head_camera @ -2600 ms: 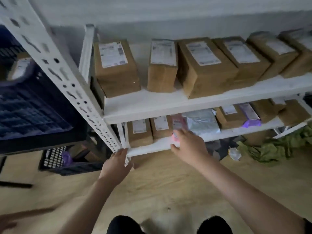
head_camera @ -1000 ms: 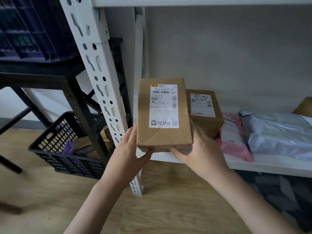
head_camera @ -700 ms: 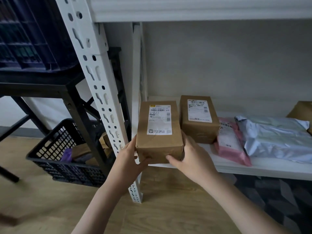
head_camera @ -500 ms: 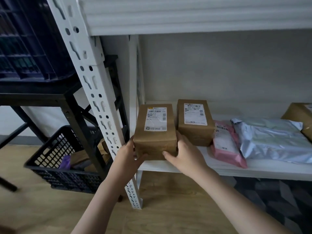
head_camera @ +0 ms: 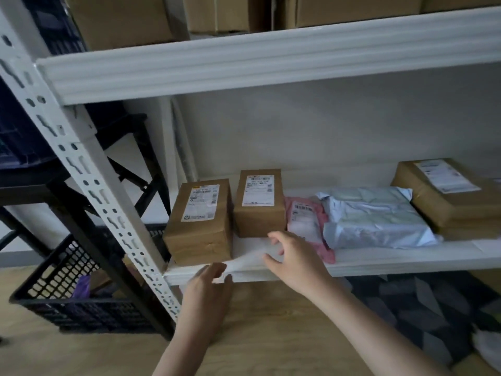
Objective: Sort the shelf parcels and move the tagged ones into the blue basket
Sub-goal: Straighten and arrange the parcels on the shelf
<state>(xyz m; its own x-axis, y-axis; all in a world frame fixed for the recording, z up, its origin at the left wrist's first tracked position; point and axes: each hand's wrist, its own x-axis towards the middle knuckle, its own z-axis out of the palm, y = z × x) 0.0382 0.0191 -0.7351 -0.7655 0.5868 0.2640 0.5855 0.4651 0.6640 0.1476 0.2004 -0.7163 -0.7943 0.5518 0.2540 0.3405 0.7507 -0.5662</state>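
While both hands hang free in front of the lower shelf [head_camera: 379, 260], the brown parcel [head_camera: 199, 226] lies flat at the shelf's left end, its long axis running front to back and its white label [head_camera: 202, 202] facing up with the yellow-striped end toward the wall. The left hand [head_camera: 207, 293] is just below the shelf edge, fingers loosely spread and holding nothing. The right hand [head_camera: 294, 260] hovers over the shelf front, fingers relaxed and apart, empty; motion blur makes contact with the board hard to judge. A second brown parcel [head_camera: 259, 204] lies just beside the first, parallel to it, then a pink mailer [head_camera: 306, 221] and a grey mailer [head_camera: 374, 217]. A black basket [head_camera: 67, 280] sits on the floor at left.
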